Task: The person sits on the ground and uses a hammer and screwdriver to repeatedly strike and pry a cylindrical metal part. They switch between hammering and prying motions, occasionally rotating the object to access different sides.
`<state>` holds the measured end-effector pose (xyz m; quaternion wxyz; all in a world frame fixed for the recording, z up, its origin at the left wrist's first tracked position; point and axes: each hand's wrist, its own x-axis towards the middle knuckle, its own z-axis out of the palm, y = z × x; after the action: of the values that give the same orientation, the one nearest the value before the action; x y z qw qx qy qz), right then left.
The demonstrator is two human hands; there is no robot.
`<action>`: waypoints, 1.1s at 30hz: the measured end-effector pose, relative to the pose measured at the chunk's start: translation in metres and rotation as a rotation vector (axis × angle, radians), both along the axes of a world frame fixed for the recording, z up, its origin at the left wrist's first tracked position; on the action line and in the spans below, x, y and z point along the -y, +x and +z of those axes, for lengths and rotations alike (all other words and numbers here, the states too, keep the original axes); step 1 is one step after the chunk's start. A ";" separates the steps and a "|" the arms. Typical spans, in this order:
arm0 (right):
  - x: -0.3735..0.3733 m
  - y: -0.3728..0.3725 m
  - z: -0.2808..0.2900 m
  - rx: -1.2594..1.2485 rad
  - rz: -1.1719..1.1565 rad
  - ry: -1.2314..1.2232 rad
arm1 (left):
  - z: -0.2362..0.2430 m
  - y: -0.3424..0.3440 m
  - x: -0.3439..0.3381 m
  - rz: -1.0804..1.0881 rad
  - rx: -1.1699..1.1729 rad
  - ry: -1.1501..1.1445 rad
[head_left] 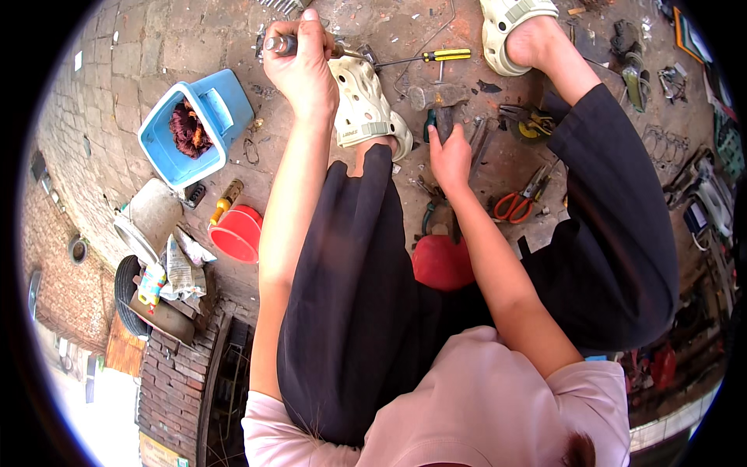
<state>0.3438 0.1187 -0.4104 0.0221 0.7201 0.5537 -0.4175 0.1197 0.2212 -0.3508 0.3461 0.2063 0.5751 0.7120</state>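
Note:
My left hand (302, 74) is closed around a chisel-like tool (282, 45) with a thick, metal-capped handle. Its shaft points right, toward a small metal piece (366, 54) on the ground by the toe of my cream clog (366, 97); whether they touch, I cannot tell. My right hand (451, 159) grips the dark handle of a hammer (438, 96), whose worn metal head is beyond the fingers. Above the hammer head lies a yellow-and-black screwdriver (447, 55). Orange-handled pliers (515, 206) lie right of my right wrist, with a yellow-handled tool (537, 124) farther off.
On the left stand a light-blue bin (241, 101) with dark red stringy material inside, a red bucket (236, 233) and a whitish bucket (152, 214). A red seat (441, 262) shows between my legs. Scrap, wire and metal parts litter the brick ground on the right.

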 end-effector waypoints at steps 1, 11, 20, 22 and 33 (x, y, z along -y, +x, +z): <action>0.000 0.000 0.000 -0.001 -0.002 0.001 | 0.000 0.000 0.000 0.000 0.001 0.002; 0.000 -0.001 0.001 0.004 0.003 0.003 | -0.006 -0.005 0.000 -0.017 0.049 0.027; 0.000 -0.001 0.001 0.010 0.006 0.022 | -0.008 -0.006 0.000 -0.012 0.061 0.041; 0.001 -0.001 0.001 0.005 -0.002 0.009 | -0.004 -0.005 -0.002 -0.015 0.074 0.048; 0.001 -0.001 -0.001 0.007 0.000 -0.021 | 0.000 0.000 -0.016 -0.159 -0.086 -0.198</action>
<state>0.3423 0.1177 -0.4113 0.0316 0.7213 0.5491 -0.4210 0.1196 0.2372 -0.3512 0.3952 0.2466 0.6388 0.6124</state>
